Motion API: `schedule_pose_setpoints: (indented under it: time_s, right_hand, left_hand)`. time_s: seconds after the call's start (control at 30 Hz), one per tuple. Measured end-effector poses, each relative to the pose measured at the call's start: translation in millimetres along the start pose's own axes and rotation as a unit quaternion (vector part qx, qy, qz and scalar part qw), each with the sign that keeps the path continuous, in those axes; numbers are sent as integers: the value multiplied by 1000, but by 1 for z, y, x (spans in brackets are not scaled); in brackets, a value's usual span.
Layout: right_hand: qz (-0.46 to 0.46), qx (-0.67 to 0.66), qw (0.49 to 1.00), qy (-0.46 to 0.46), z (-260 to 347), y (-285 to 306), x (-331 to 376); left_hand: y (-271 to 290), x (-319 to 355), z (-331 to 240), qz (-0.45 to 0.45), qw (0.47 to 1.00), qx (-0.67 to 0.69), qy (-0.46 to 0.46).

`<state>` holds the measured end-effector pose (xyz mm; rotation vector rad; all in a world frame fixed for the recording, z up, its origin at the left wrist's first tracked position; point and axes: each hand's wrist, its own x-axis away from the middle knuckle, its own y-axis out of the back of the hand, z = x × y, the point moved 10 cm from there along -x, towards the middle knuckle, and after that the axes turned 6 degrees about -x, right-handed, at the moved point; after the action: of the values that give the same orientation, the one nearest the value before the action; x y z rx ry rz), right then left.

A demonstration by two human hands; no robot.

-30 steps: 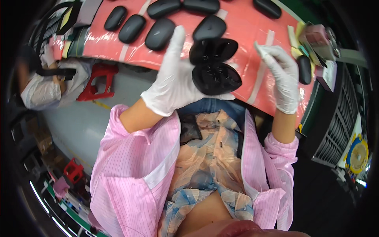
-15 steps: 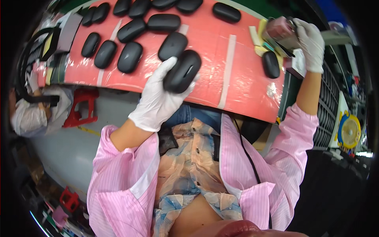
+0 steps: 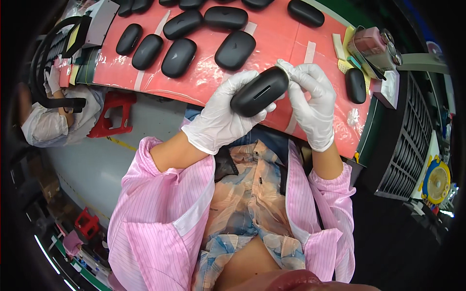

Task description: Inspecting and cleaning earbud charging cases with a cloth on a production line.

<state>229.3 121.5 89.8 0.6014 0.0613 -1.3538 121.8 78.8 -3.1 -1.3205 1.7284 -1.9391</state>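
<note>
Your white-gloved left hand [image 3: 218,115] is wrapped around a smooth, matte-black oval case [image 3: 260,92] with a slot in its side, held up over the near edge of the red, plastic-covered desk [image 3: 276,48]. Your white-gloved right hand [image 3: 316,104] is half curled, fingertips at the case's right end; whether they pinch anything, you can't tell. Beyond, similar black oval cases [image 3: 235,50] lie spread across the desk.
</note>
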Motion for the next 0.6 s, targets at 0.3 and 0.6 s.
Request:
schedule_pose_setpoints:
  time_s: [0.3, 0.6]
  right_hand:
    - [-117, -344, 890, -276, -57, -4, 22]
    - [-35, 165, 975, 143, 46, -33, 18]
  left_hand:
    - [-35, 24, -52, -26, 815, -491, -307]
    - [-72, 58, -58, -95, 396, -774, -485]
